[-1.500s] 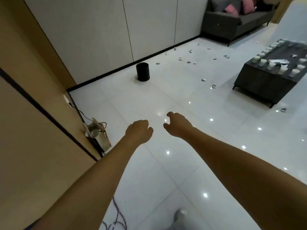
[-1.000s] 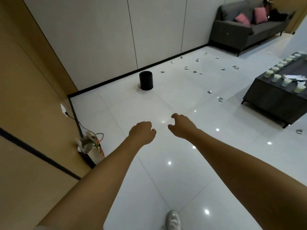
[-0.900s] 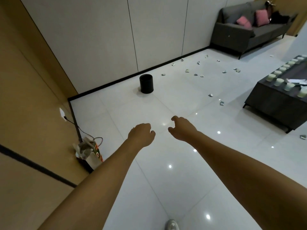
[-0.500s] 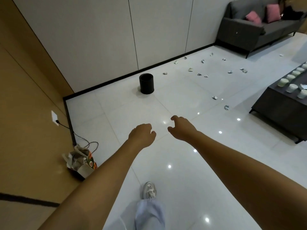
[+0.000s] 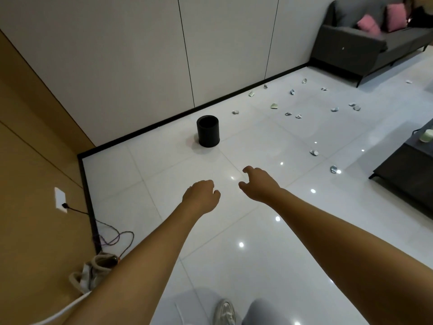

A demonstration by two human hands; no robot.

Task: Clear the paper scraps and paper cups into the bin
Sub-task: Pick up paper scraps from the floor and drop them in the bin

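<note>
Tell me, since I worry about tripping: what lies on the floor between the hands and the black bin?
In the head view, only bare glossy white tile lies between the left hand, the right hand and the black bin. The paper scraps lie off to the right.

No legible text or labels anywhere.

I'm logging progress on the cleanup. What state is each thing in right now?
Black round bin: upright on the floor, open-topped; contents not visible.
Crumpled paper scraps: scattered on the white floor tiles, none collected.
Pale paper cup: upright on the dark low table.
Left hand: loosely curled, holding nothing.
Right hand: loosely curled, holding nothing.
</note>
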